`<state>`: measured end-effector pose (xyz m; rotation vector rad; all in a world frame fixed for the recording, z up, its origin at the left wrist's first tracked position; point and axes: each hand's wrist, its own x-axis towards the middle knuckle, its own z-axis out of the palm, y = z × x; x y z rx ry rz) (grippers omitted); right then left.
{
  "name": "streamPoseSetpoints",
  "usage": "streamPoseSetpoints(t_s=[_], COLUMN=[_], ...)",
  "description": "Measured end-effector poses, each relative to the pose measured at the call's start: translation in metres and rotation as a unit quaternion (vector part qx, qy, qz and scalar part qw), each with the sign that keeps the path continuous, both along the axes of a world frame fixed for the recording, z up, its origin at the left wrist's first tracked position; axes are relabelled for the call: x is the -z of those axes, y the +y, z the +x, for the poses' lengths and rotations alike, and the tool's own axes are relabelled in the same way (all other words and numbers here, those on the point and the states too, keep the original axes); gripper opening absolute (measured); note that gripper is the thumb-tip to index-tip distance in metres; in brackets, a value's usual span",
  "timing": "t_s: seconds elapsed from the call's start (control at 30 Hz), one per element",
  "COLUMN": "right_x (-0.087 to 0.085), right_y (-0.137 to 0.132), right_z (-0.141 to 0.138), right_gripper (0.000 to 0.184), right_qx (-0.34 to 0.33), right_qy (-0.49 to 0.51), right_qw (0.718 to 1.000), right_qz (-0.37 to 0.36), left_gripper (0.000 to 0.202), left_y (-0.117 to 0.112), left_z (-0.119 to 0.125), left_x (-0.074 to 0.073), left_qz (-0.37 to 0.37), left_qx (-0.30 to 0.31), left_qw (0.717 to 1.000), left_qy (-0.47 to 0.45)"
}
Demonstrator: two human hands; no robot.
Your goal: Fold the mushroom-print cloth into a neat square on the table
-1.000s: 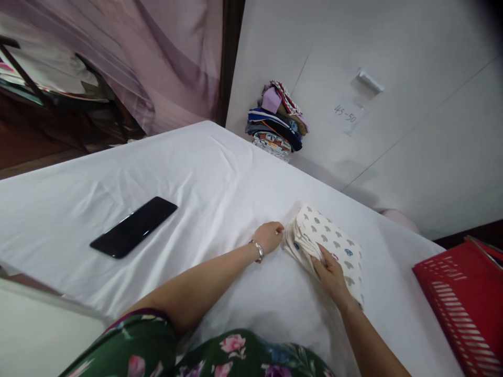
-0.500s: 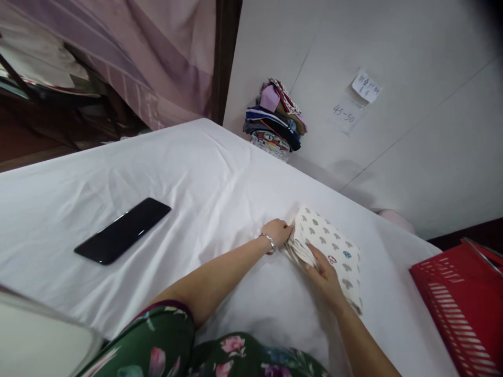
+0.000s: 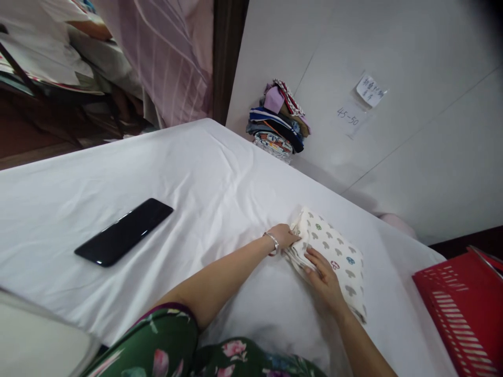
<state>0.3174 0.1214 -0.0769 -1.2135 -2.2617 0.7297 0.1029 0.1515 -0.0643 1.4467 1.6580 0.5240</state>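
A folded cream cloth [image 3: 338, 256] printed with small grey, green and blue shapes lies on the white sheet [image 3: 196, 188]. My left hand [image 3: 285, 235], with a silver bracelet at the wrist, pinches the cloth's near-left corner. My right hand [image 3: 324, 275] lies on the cloth's near edge with its fingers curled over the layers.
A black phone [image 3: 123, 231] lies flat on the sheet to the left. A pile of folded colourful clothes [image 3: 279, 123] stands against the white wall at the back. A red slatted basket [image 3: 467, 303] sits at the right edge. Pink curtains hang behind the table.
My left hand has slid right from beside the cloth until it grips the corner. My right hand stays on the near edge. The view has shifted slightly.
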Motion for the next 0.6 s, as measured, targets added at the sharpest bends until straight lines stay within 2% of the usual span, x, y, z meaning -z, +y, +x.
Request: streamPoseSetpoints(t_s=[0.07, 0.13, 0.23, 0.3, 0.43, 0.5, 0.6], right_x=[-0.008, -0.019, -0.033, -0.036, -0.027, -0.020, -0.012], right_y=[0.002, 0.009, 0.029, 0.046, 0.070, 0.070, 0.062], right_z=[-0.001, 0.003, 0.023, 0.045, 0.095, 0.110, 0.116], right_gripper=[0.035, 0.035, 0.041, 0.048, 0.071, 0.082, 0.089], right_qx=[0.004, 0.040, 0.158, 0.222, 0.305, 0.354, 0.406], right_qy=[-0.002, 0.007, 0.020, 0.000, -0.111, -0.117, -0.039], right_qw=[1.000, 0.998, 0.986, 0.975, 0.946, 0.927, 0.903], right_qz=[-0.031, -0.057, -0.049, -0.027, 0.007, -0.033, -0.133], left_gripper=[0.035, 0.036, 0.032, 0.028, 0.028, 0.031, 0.039], left_y=[0.002, 0.002, 0.002, 0.002, 0.008, 0.013, 0.023], left_z=[-0.001, -0.003, -0.006, -0.007, -0.005, -0.002, 0.003], left_x=[0.003, 0.005, 0.007, 0.008, 0.006, 0.003, -0.001], left_qz=[0.001, 0.004, 0.015, 0.020, 0.028, 0.023, 0.015], left_qx=[-0.016, -0.025, -0.036, -0.037, -0.033, -0.034, -0.031], left_qw=[1.000, 1.000, 0.999, 0.999, 0.999, 0.999, 0.998], left_qy=[-0.011, -0.014, -0.011, -0.010, -0.002, 0.014, 0.053])
